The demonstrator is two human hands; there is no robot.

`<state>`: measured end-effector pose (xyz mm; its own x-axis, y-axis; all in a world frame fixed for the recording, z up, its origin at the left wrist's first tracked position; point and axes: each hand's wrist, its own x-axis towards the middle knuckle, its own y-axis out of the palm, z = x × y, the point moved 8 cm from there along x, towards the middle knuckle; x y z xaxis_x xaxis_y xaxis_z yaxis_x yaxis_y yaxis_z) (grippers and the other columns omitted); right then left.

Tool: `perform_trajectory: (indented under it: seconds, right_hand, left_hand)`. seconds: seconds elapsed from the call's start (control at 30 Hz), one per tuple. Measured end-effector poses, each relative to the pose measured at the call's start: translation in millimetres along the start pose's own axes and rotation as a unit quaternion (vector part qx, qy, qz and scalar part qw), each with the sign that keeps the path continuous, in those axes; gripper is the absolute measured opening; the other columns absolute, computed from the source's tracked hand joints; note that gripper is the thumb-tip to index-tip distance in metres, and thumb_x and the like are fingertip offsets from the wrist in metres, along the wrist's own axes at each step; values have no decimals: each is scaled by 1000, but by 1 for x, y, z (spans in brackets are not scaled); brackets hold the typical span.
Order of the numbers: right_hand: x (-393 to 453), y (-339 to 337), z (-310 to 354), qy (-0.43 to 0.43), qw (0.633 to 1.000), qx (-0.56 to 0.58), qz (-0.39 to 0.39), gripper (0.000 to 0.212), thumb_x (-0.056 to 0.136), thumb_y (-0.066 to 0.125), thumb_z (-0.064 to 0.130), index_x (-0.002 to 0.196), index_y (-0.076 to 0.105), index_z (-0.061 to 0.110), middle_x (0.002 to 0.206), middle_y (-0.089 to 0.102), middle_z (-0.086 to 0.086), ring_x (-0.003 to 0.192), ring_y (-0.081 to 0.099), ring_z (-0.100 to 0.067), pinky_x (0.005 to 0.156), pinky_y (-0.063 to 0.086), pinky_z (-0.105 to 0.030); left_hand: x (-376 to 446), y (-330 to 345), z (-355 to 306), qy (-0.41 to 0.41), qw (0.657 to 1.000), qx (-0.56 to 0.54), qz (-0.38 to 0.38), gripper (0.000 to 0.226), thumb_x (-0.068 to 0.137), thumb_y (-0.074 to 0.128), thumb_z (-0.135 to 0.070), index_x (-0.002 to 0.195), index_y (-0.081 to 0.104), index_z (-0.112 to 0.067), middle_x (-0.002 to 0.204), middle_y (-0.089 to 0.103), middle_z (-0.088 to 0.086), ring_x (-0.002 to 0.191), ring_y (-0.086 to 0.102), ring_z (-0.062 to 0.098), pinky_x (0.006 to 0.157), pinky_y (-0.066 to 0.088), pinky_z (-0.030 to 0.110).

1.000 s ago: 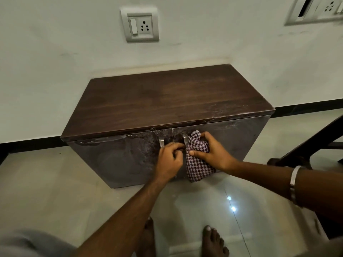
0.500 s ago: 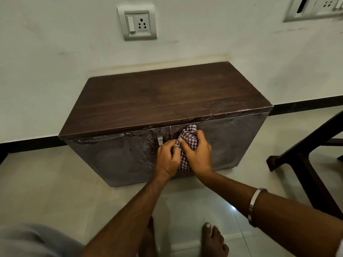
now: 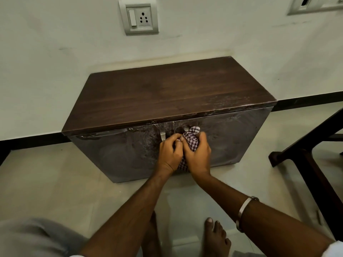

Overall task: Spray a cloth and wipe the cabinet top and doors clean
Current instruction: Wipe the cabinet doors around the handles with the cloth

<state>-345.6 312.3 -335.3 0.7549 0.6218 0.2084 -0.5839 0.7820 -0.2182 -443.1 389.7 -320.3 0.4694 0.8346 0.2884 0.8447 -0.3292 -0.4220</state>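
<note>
A low cabinet with a dark wooden top (image 3: 167,97) stands against the wall. Its two doors, left (image 3: 120,154) and right (image 3: 235,138), are streaked with wet smears. A metal handle (image 3: 162,136) shows on the left door. The right door's handle (image 3: 186,130) is mostly wrapped by a purple-and-white checked cloth (image 3: 192,139). My right hand (image 3: 198,154) grips the bunched cloth against the right door by the centre seam. Just to its left, my left hand (image 3: 169,154) has its fingers curled and pinches the cloth's edge. No spray bottle is in view.
A wall socket (image 3: 139,16) sits above the cabinet, and a switch plate (image 3: 315,4) at the top right. A dark wooden furniture frame (image 3: 306,156) stands on the floor to the right. My bare feet (image 3: 217,236) rest on the pale tiled floor before the cabinet.
My right hand has carried the cloth left and up along the right door to its handle. It now lies tight against my left hand, which stayed near the seam.
</note>
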Motion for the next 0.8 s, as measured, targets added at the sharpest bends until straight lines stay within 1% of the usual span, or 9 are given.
perform_trajectory:
  seconds: [0.1,0.17,0.23,0.33,0.43,0.53,0.6,0.7,0.8]
  right_hand:
    - [-3,2,-10,10,1000,5,11,28,87,67,33,104,49,20,98,61,-1,91,60,-13,79,54,-36]
    - [-8,5,-22,31,999,6,28,30,86,68,33,105,48,21,100,61,0,93,60,-14,80,55,-40]
    - [-12,5,-35,59,998,8,38,33,86,68,30,109,48,19,106,61,-1,98,60,-14,83,55,-42]
    - [-8,3,-46,95,995,6,43,36,86,69,27,114,49,18,112,61,-3,104,60,-16,89,53,-44]
    - [-4,4,-42,75,996,11,55,33,86,69,27,113,50,21,110,61,-1,103,59,-14,90,53,-42]
    - [-8,4,-37,53,997,21,44,31,87,67,31,111,48,24,108,61,1,101,60,-11,87,55,-39]
    - [-9,6,-36,46,998,24,39,29,88,65,29,110,47,22,105,60,0,99,60,-12,85,54,-39]
    - [-7,11,-40,58,997,20,46,30,89,65,23,111,47,15,107,59,-5,100,59,-18,85,54,-43]
    - [-4,14,-45,64,996,-5,56,29,89,64,21,110,46,14,108,58,-6,101,57,-18,87,53,-42]
  left_hand:
    - [-1,1,1,0,1000,-5,5,33,85,41,-18,96,70,-5,85,67,-2,77,60,8,68,43,7]
    - [-1,1,1,-1,1000,-1,6,36,83,41,-18,98,70,-4,89,67,-1,80,60,8,70,42,5]
    - [0,2,2,-5,1000,-3,9,36,81,41,-17,97,70,-3,89,68,0,80,60,6,72,41,3]
    - [-1,5,1,-15,1000,-17,17,35,80,41,-16,94,70,-3,86,70,4,77,63,8,70,45,6]
    - [-1,4,0,-14,1000,-12,15,35,81,41,-16,95,70,-3,90,68,0,83,61,9,75,43,5]
    - [-1,3,0,-15,1000,-6,11,36,81,40,-16,96,70,-3,92,67,-1,86,61,9,76,41,3]
    - [-2,3,-1,-14,1000,-6,5,36,81,41,-15,97,71,-2,92,66,-2,86,60,8,75,40,1]
    - [-4,3,-2,-16,1000,-9,1,36,80,41,-14,97,70,-1,91,65,-3,86,59,7,75,38,0]
    - [-4,3,-1,-12,1000,-4,6,36,80,41,-13,97,70,-2,92,65,-3,86,59,7,76,39,1]
